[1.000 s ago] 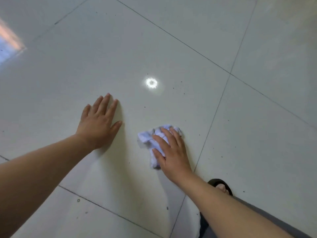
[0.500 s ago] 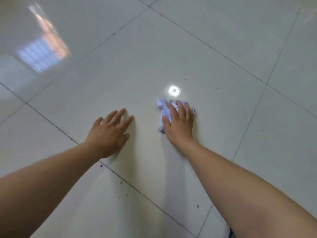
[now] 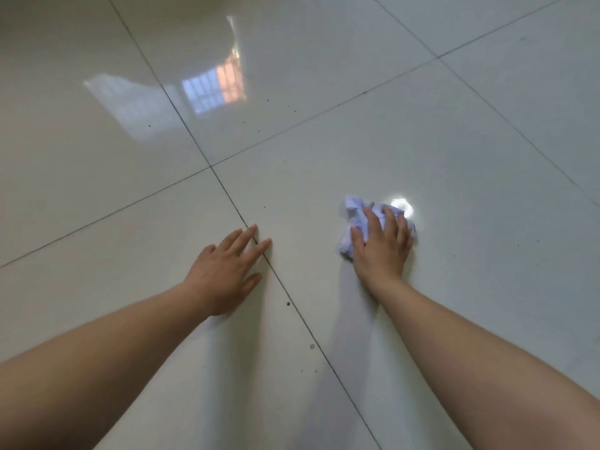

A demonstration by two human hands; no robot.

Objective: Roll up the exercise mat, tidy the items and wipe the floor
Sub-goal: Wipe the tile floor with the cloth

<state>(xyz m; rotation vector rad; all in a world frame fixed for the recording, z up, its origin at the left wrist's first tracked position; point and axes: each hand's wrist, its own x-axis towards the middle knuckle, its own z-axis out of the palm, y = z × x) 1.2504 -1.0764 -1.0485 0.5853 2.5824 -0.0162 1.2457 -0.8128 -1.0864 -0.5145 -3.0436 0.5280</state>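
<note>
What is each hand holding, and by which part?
The right hand presses the crumpled cloth from on top; left hand lies flat on the floor, holding nothing.

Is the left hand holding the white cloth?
No, the left hand lies flat on the floor, while the right hand presses the cloth.

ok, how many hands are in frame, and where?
2. The left hand rests flat on the floor across a grout line; the right hand, to its right, presses a crumpled cloth down. Neither is hidden.
</note>
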